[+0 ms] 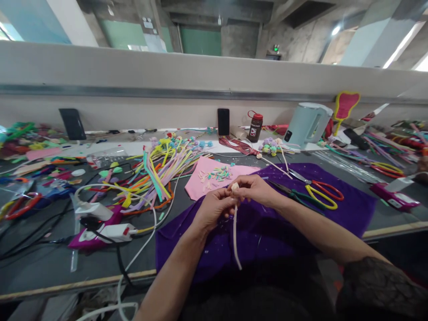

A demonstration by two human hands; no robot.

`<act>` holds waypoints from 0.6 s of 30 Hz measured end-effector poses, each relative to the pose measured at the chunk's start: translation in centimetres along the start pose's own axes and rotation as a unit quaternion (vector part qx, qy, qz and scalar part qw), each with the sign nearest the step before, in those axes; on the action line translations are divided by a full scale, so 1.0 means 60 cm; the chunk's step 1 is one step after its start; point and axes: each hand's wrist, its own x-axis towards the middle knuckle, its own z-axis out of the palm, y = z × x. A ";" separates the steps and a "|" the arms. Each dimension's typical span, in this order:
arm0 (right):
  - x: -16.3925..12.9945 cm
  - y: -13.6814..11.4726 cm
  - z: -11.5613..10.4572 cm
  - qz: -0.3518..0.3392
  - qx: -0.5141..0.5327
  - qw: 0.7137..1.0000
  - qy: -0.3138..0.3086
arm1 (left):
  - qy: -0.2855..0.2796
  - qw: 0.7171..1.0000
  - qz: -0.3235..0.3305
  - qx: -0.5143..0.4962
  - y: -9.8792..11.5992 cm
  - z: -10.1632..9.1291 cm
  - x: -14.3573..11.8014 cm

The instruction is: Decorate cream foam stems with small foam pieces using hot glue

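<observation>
Above a purple cloth, both of my hands meet around a cream pipe-cleaner flower. Its pale stem hangs down from between them, slightly bent. My left hand is closed, pinching the flower just below its head. From the right, my right hand also has its fingertips pressed on the flower head. Behind the hands lies a pink sheet with small pastel cut pieces scattered on it. Scissors with red and yellow handles and dark-green-handled pliers rest on the cloth at right.
Pastel pipe cleaners are heaped left of the pink sheet. Power strips with trailing cables sit at front left. Along the back stand a phone, a brown bottle and a pale kettle. A low white partition runs behind.
</observation>
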 end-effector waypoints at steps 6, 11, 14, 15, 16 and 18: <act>-0.001 -0.007 -0.042 0.015 -0.030 0.998 0.056 | -0.008 0.998 0.002 -0.062 0.007 -0.006 0.000; -0.033 0.027 -0.127 0.003 -0.266 0.944 0.194 | 0.031 0.993 0.014 -0.116 0.018 -0.016 -0.003; -0.048 0.055 -0.145 0.018 -0.477 0.865 0.154 | 0.037 0.992 0.029 -0.121 0.020 -0.018 -0.005; -0.049 0.064 -0.144 0.025 -0.520 0.843 0.137 | 0.035 0.992 0.034 -0.119 0.020 -0.018 -0.005; -0.049 0.071 -0.141 0.039 -0.548 0.826 0.127 | 0.032 0.992 0.037 -0.116 0.020 -0.018 -0.006; -0.043 0.084 -0.131 0.087 -0.562 0.814 0.121 | 0.031 0.992 0.040 -0.112 0.019 -0.018 -0.005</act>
